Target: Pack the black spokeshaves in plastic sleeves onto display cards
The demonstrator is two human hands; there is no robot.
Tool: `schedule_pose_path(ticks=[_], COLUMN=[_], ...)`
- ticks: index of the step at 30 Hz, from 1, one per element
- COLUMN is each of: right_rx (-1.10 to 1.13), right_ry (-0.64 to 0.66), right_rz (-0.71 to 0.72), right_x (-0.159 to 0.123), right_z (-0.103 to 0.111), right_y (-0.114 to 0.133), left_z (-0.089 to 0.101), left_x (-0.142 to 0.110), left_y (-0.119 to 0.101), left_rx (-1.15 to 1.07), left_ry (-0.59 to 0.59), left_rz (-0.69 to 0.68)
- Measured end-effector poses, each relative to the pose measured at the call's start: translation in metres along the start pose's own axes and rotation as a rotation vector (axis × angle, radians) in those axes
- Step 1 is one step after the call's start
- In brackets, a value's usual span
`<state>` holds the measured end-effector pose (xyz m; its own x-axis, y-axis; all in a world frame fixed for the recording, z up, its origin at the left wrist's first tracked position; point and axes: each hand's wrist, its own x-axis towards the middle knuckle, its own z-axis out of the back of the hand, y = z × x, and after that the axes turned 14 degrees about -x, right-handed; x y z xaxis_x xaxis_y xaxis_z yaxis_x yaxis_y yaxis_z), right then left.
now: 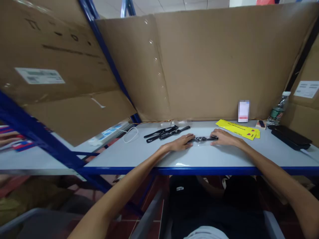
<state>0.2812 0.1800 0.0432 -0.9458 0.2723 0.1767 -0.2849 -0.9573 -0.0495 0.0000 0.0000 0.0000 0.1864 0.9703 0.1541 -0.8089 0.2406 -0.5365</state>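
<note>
Both my hands rest on the grey table [139, 156], one at each end of a black strap-like item in a clear plastic sleeve [203, 139]. My left hand [181, 142] lies palm down with its fingers on the item's left end. My right hand [223, 137] covers the right end, fingers curled over it. A little further back and to the left lie several loose black straps [166, 132].
Cardboard sheets wall the back and both sides. Yellow cards [239, 129], a small white and red box [243, 111], a water bottle [277, 111] and a black tray [290, 136] sit at the right. A white cable loop [131, 134] and power strip [109, 132] lie left.
</note>
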Motion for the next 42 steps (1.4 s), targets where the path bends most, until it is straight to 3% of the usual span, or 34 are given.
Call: schedule_pose_path(ticks=[5,10,15,19,23,27,32,42], right_rx=[0.007,-0.018,0.019,-0.021,-0.045,0.1,0.178,0.176], right_ry=[0.085,0.074,-0.08,-0.247,-0.16,-0.066,-0.108,0.023], right_rz=[-0.017,-0.079,-0.157,-0.286,-0.312,-0.251,-0.235,-0.215], right_x=[-0.003,-0.006,-0.005,-0.005,-0.009,-0.01,-0.007,-0.007], right_z=[0.008,0.009,0.008,0.01,0.011,0.006,-0.005,-0.002], right_y=[-0.02,-0.027,-0.032,-0.043,-0.055,-0.059,-0.053,-0.05], left_z=[-0.002,-0.003,-0.003,0.016,0.031,0.03,0.026,0.022], left_x=[0.036,0.043,0.034,0.03,0.027,0.027,0.029,0.034], left_y=[0.01,0.001,-0.014,-0.016,-0.008,-0.005,-0.009,-0.008], left_rx=[-0.05,-0.134,-0.155,-0.195,-0.253,-0.261,-0.22,-0.239], left_ry=[-0.022,-0.04,-0.274,-0.431,-0.297,-0.167,-0.177,-0.223], left_rz=[-0.018,-0.024,-0.07,-0.026,0.045,0.053,0.027,0.012])
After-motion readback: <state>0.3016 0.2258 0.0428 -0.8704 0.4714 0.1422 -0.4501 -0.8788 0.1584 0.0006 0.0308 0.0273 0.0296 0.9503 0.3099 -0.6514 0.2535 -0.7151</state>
